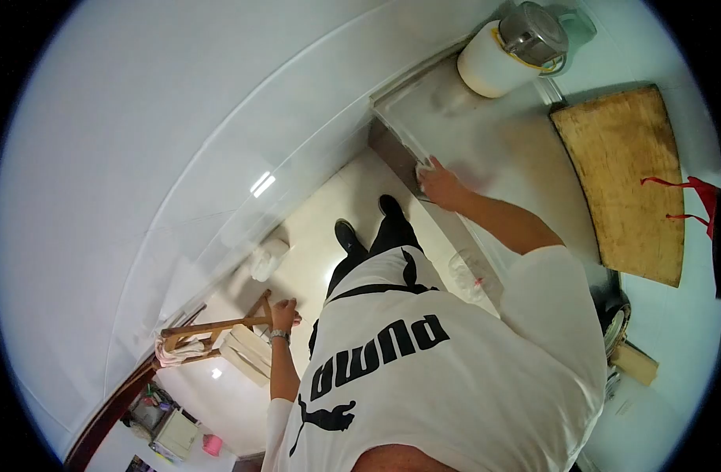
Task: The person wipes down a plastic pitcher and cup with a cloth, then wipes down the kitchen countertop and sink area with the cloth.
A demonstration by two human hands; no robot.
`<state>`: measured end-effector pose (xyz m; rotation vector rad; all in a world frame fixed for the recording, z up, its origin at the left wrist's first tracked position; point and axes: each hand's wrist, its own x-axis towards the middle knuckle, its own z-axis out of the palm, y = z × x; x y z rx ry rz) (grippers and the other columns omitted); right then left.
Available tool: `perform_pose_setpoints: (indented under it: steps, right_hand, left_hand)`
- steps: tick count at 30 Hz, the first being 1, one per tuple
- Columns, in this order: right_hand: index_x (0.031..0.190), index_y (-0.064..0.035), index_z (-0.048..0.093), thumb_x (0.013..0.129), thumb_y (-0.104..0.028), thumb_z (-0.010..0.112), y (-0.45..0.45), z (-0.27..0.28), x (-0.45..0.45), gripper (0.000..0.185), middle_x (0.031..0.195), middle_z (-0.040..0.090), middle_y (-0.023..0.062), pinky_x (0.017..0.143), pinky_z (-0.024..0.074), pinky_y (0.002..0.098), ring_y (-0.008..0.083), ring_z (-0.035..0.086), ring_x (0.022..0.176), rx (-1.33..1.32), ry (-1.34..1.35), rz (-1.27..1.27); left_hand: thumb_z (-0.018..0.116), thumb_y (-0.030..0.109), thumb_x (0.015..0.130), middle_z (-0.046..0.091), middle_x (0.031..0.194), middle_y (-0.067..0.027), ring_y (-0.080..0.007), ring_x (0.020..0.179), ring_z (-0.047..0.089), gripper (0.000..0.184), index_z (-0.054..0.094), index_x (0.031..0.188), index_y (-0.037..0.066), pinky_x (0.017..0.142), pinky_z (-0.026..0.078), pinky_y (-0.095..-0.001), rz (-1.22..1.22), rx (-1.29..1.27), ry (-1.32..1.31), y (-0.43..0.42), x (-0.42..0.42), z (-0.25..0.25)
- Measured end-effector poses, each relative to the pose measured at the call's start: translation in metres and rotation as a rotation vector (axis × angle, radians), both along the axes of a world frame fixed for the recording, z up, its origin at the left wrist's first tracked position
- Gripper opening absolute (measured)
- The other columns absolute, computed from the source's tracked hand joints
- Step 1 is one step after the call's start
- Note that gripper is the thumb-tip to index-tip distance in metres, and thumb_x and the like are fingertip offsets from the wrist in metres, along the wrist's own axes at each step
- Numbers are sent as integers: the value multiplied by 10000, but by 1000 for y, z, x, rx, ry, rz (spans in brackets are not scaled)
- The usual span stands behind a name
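My right hand (443, 186) is at the near edge of a metal countertop (486, 134). Its fingers are closed on a small white cloth (423, 167), pressed against the edge; most of the cloth is hidden under the fingers. My left hand (284, 315), with a watch at the wrist, hangs low by my side. Its fingers are loosely bent and apart, and I see nothing in them. Behind it in view is a wooden stool or chair frame (219, 326); I cannot tell that the hand touches it.
A white bucket (486, 67) with a metal pot (532, 35) stands at the counter's far end. A wooden board (632, 181) leans along the wall side. White plastic bags (268, 259) lie on the floor near the left wall. A pink container (212, 445) is at lower left.
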<state>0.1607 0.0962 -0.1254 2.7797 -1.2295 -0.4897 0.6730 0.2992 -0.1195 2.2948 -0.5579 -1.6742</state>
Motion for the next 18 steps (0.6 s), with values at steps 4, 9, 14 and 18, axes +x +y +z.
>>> perform_pose_setpoints:
  steps: [4,9,14,18]
  right_hand:
    - [997,-52,644,796,-162,520,-93,3,42,260,1214,524,94,1056,209,547,247,362,1245,-13,43,112]
    - [1007,-105,637,800,-166,518,-148,30,75,246,1300,451,77,1051,226,522,208,314,1278,-59,132,61]
    - [1189,-89,529,831,-151,474,-69,28,23,367,1392,353,65,1049,241,491,208,239,1329,-2,-63,-56]
    - [1249,-63,468,847,-138,448,30,22,-19,409,1404,330,64,1053,231,484,211,241,1325,-10,-224,-244]
  left_hand:
    - [557,175,800,530,523,-72,-153,409,535,179,547,784,-3,358,455,-277,83,-60,-42,22,-7,6]
    - [555,218,819,558,549,-90,-178,424,558,237,563,743,-6,374,472,-291,177,-36,-74,78,-27,-3]
    - [596,296,800,549,521,-85,-152,393,482,328,572,632,16,357,373,-291,-33,100,-39,125,-44,-66]
    - [585,278,795,542,520,-81,-156,410,478,306,582,626,22,380,366,-302,-533,-59,-111,106,-21,-96]
